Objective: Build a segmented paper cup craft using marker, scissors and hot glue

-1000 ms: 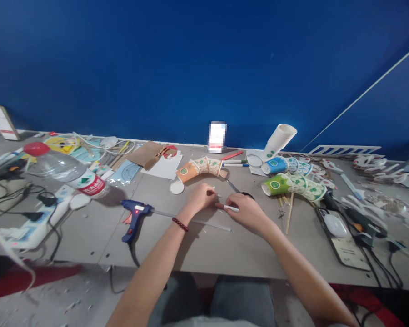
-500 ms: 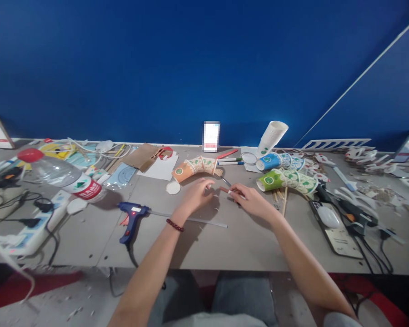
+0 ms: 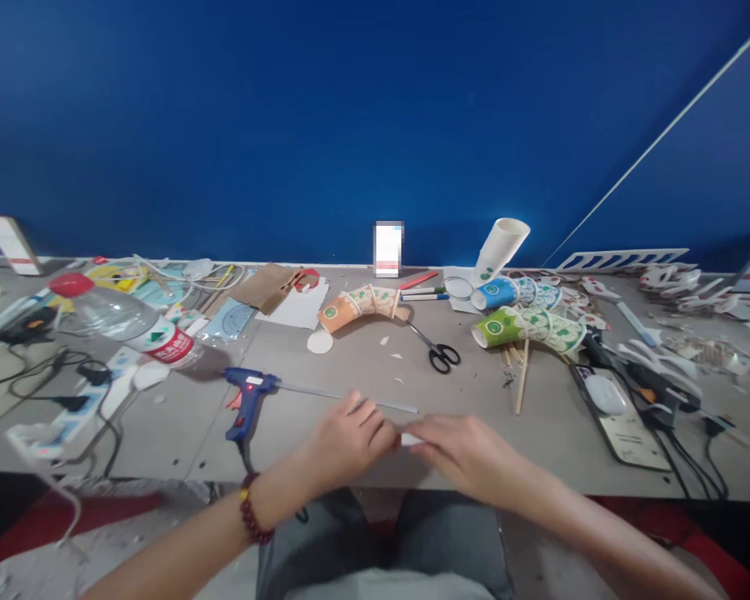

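Near the table's front edge, my left hand [image 3: 359, 433] and my right hand [image 3: 468, 450] come together over a small white pen-like marker [image 3: 408, 439] with a reddish end. My left fingers are closed around its red end, and the fingers of my right hand pinch the white part. Most of it is covered by the hands. Behind them lie black-handled scissors [image 3: 437, 350] and an arched row of joined orange-patterned paper cups [image 3: 359, 307]. Left of my hands sits a blue hot glue gun [image 3: 247, 400] with a long glue stick [image 3: 350, 397] in its back.
Blue [image 3: 516, 293] and green [image 3: 528, 327] joined cup rows lie at right, below a leaning stack of white cups [image 3: 502, 248]. A water bottle [image 3: 131, 321] and a power strip [image 3: 91, 408] are at left. A phone [image 3: 622, 417] lies at right; several markers [image 3: 425, 294] lie behind.
Both hands have drawn back toward the table's front edge and met. My left hand has closed on the marker that my right hand held. The scissors are now uncovered.
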`<state>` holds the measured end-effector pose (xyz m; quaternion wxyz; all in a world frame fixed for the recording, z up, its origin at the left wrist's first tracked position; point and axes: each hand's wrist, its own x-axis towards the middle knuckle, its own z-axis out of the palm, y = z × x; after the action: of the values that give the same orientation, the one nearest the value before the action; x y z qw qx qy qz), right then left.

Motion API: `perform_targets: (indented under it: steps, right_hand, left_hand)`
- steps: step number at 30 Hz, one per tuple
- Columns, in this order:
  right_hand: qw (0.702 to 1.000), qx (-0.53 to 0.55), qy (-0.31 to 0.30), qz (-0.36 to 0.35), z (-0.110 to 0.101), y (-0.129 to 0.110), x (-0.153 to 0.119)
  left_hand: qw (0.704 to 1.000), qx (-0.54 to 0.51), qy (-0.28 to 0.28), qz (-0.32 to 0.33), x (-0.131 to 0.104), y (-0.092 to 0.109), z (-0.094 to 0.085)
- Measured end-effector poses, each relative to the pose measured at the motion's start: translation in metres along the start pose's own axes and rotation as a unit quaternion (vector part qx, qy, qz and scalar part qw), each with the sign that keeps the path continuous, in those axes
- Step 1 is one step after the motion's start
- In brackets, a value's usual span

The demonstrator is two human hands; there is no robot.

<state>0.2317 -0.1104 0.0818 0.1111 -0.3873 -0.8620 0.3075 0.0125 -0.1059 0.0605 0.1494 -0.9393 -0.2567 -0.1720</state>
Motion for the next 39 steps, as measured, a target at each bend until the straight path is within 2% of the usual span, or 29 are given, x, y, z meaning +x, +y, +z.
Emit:
perform_targets:
  steps: [3, 5, 8, 10, 12, 14, 16, 19, 21, 23, 24, 26, 28, 30, 33, 39]
  right_hand:
    - [0.998, -0.031, 0.005, -0.055, 0.008, -0.011, -0.015]
    - [0.995, -0.044, 0.048, -0.069, 0.003, -0.009, -0.03]
    - [0.987, -0.008, 0.149, 0.056, -0.012, 0.007, -0.058]
    - [0.975, 0.017, 0.184, 0.122, -0.02, 0.018, -0.071]
    - [0.967, 0.061, 0.191, 0.155, -0.02, 0.027, -0.072]
    - [0.961, 0.139, 0.186, 0.151, -0.016, 0.031, -0.062]
    - [0.945, 0.248, 0.166, 0.133, -0.011, 0.036, -0.042]
    - [0.885, 0.433, 0.132, 0.111, -0.01, 0.045, -0.003]
    - [0.83, 0.531, 0.154, 0.07, -0.013, 0.054, 0.024]
    - [0.809, 0.563, 0.166, 0.03, -0.012, 0.064, 0.047]
    - [0.813, 0.549, 0.19, 0.036, -0.01, 0.07, 0.057]
    - [0.852, 0.469, 0.225, 0.055, -0.002, 0.082, 0.072]
    - [0.897, 0.344, 0.266, 0.082, 0.009, 0.092, 0.081]
    - [0.928, 0.221, 0.284, 0.094, 0.019, 0.1, 0.083]
    - [0.95, 0.112, 0.281, 0.074, 0.028, 0.105, 0.079]
    - [0.972, 0.007, 0.236, 0.01, 0.03, 0.102, 0.074]
  left_hand:
    - [1.0, -0.008, 0.01, 0.013, -0.015, 0.005, -0.014]
    - [1.0, -0.021, 0.004, -0.002, -0.031, -0.004, -0.03]
    - [0.995, 0.048, 0.001, -0.084, -0.069, -0.037, -0.055]
    - [0.985, 0.089, 0.01, -0.145, -0.094, -0.056, -0.065]
    - [0.979, 0.061, 0.006, -0.195, -0.107, -0.064, -0.065]
    - [0.979, 0.004, -0.008, -0.205, -0.105, -0.058, -0.055]
    - [0.981, -0.022, -0.02, -0.193, -0.088, -0.044, -0.038]
    - [0.98, -0.075, -0.075, -0.168, -0.049, -0.025, -0.006]
    - [0.978, -0.102, -0.109, -0.148, -0.024, -0.021, 0.016]
    - [0.977, -0.106, -0.122, -0.137, -0.004, -0.024, 0.035]
    - [0.978, -0.103, -0.124, -0.133, 0.003, -0.027, 0.043]
    - [0.979, -0.084, -0.124, -0.14, 0.013, -0.035, 0.056]
    - [0.98, -0.071, -0.121, -0.144, 0.019, -0.041, 0.065]
    - [0.982, -0.062, -0.108, -0.144, 0.021, -0.043, 0.072]
    - [0.985, -0.053, -0.091, -0.138, 0.02, -0.042, 0.079]
    - [0.984, -0.069, -0.07, -0.148, 0.015, -0.04, 0.089]
